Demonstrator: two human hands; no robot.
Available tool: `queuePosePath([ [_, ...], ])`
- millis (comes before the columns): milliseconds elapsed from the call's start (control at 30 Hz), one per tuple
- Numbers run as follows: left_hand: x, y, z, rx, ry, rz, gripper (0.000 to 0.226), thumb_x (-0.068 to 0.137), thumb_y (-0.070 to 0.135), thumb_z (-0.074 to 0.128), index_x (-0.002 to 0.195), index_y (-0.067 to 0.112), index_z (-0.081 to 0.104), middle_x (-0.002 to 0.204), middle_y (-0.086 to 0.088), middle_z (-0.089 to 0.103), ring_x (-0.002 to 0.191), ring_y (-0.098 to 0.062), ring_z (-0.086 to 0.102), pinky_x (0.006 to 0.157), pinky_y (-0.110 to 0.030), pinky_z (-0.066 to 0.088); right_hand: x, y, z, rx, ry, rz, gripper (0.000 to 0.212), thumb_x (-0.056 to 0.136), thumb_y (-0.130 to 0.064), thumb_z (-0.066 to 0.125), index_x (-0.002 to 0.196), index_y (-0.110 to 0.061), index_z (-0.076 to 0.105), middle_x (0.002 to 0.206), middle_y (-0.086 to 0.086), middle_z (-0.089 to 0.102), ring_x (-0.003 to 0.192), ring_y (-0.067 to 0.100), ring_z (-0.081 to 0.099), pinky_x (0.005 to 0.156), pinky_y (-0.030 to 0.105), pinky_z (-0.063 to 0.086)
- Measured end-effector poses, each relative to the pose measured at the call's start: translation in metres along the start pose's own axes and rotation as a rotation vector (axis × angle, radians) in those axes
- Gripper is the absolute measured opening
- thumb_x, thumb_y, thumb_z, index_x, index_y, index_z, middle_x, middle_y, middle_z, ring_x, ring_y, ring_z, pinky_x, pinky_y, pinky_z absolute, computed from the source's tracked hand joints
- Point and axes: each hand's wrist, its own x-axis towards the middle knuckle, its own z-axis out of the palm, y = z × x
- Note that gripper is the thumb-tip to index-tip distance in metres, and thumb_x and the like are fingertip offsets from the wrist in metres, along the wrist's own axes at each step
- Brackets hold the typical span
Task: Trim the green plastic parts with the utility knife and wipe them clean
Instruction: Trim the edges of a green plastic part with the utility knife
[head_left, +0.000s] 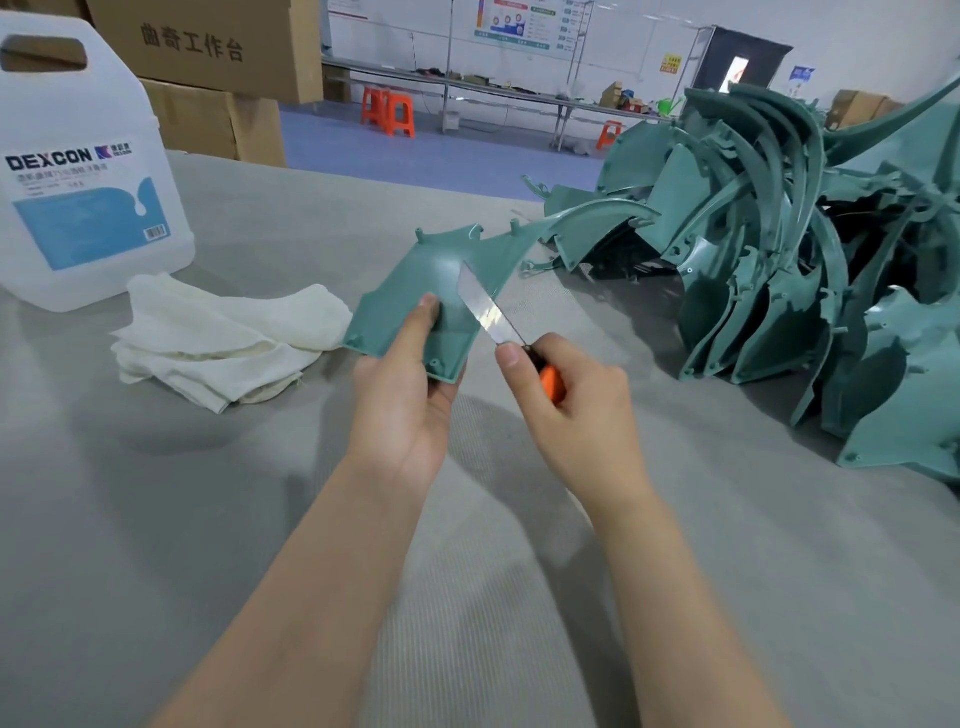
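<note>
left hand (402, 410) gripping green part (415, 301), right hand (566, 405) holding utility knife (493, 317) (blade on part)

The right hand (566, 395) wraps round the utility knife (488, 314), so only a bit of orange handle peeks out. The left hand (402, 410) covers the near corner of the green part (415, 296). The white jug (78, 182) is cut off at the left edge, and its small print is too fuzzy to read. The pile of green parts (779, 249) runs off the right side. The far poster (519, 23) is perhaps a chart; its words are too tiny.
</note>
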Motion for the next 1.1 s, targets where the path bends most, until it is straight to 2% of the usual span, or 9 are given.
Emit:
queuePosePath([
  [133, 0.001, -0.001, -0.002, -0.015, -0.013, -0.055, 0.01, 0.088, 0.01, 0.064, 0.098, 0.011, 0.066, 0.081, 0.002, 0.072, 0.069, -0.005, 0.067, 0.056, -0.015, 0.051, 0.001, 0.0, -0.001, -0.015, 0.032, 0.02, 0.053, 0.084, -0.067, 0.042, 0.063, -0.019, 0.04, 0.047, -0.006, 0.038, 0.047, 0.014, 0.033, 0.049, 0.028, 0.026],
  [300, 0.001, -0.002, -0.002, -0.027, -0.033, -0.125, 0.013, 0.086, 0.009, 0.066, 0.099, 0.01, 0.065, 0.086, -0.001, 0.072, 0.069, -0.008, 0.068, 0.057, -0.016, 0.052, 0.003, 0.002, -0.005, -0.021, 0.088, 0.021, 0.046, 0.093, -0.055, 0.051, 0.059, -0.028, 0.034, 0.049, -0.012, 0.044, 0.047, 0.012, 0.036, 0.048, 0.025, 0.024],
  [433, 0.003, -0.002, -0.002, -0.019, -0.047, -0.157, 0.016, 0.086, 0.008, 0.066, 0.102, 0.01, 0.065, 0.091, -0.003, 0.072, 0.071, -0.009, 0.069, 0.058, -0.016, 0.054, 0.004, 0.005, -0.006, -0.005, 0.112, 0.037, 0.047, 0.091, -0.058, 0.047, 0.062, -0.022, 0.038, 0.048, -0.012, 0.042, 0.047, 0.011, 0.035, 0.048, 0.022, 0.023],
  [600, 0.003, -0.002, -0.005, 0.053, -0.05, -0.182, 0.011, 0.084, 0.008, 0.068, 0.095, 0.011, 0.065, 0.083, -0.001, 0.073, 0.066, -0.009, 0.068, 0.053, -0.016, 0.052, 0.006, 0.008, -0.008, 0.012, 0.163, 0.077, 0.048, 0.091, -0.058, 0.047, 0.057, -0.028, 0.031, 0.049, -0.013, 0.042, 0.048, 0.008, 0.037, 0.047, 0.019, 0.027],
  [767, 0.005, -0.001, -0.006, 0.082, -0.039, -0.196, 0.01, 0.085, 0.008, 0.067, 0.093, 0.012, 0.065, 0.08, -0.001, 0.072, 0.062, -0.01, 0.066, 0.047, -0.014, 0.049, 0.01, 0.017, -0.012, 0.005, 0.254, 0.174, 0.053, 0.096, -0.053, 0.048, 0.058, -0.022, 0.027, 0.047, -0.01, 0.038, 0.049, 0.009, 0.033, 0.047, 0.021, 0.027],
  [900, 0.007, 0.0, -0.007, 0.027, -0.032, -0.21, 0.012, 0.085, 0.007, 0.067, 0.096, 0.011, 0.065, 0.083, -0.002, 0.071, 0.066, -0.01, 0.066, 0.048, -0.015, 0.05, 0.011, 0.02, -0.015, 0.028, 0.295, 0.191, 0.051, 0.095, -0.053, 0.046, 0.061, -0.015, 0.041, 0.05, -0.006, 0.036, 0.051, 0.009, 0.035, 0.048, 0.022, 0.027],
  [967, 0.006, 0.001, -0.007, -0.002, -0.016, -0.222, 0.013, 0.084, 0.007, 0.067, 0.096, 0.01, 0.065, 0.085, -0.003, 0.072, 0.069, -0.011, 0.066, 0.051, -0.015, 0.052, 0.009, 0.016, -0.014, 0.083, 0.229, 0.128, 0.043, 0.095, -0.051, 0.049, 0.067, -0.018, 0.052, 0.05, -0.009, 0.04, 0.049, 0.006, 0.037, 0.048, 0.017, 0.03],
  [1033, 0.007, 0.001, -0.007, -0.034, -0.006, -0.23, 0.012, 0.084, 0.006, 0.067, 0.096, 0.008, 0.065, 0.086, -0.004, 0.071, 0.07, -0.011, 0.067, 0.055, -0.016, 0.054, 0.006, 0.009, -0.013, 0.132, 0.135, 0.061, 0.034, 0.093, -0.05, 0.053, 0.068, -0.028, 0.055, 0.05, -0.012, 0.041, 0.047, 0.005, 0.037, 0.047, 0.015, 0.031],
  [1100, 0.007, 0.002, -0.007, -0.066, -0.003, -0.235, 0.01, 0.086, 0.005, 0.065, 0.095, 0.007, 0.064, 0.086, -0.005, 0.07, 0.069, -0.011, 0.067, 0.054, -0.016, 0.053, 0.005, 0.006, -0.01, 0.13, 0.077, 0.007, 0.032, 0.091, -0.05, 0.055, 0.069, -0.028, 0.058, 0.05, -0.008, 0.039, 0.047, 0.006, 0.036, 0.048, 0.014, 0.029],
])
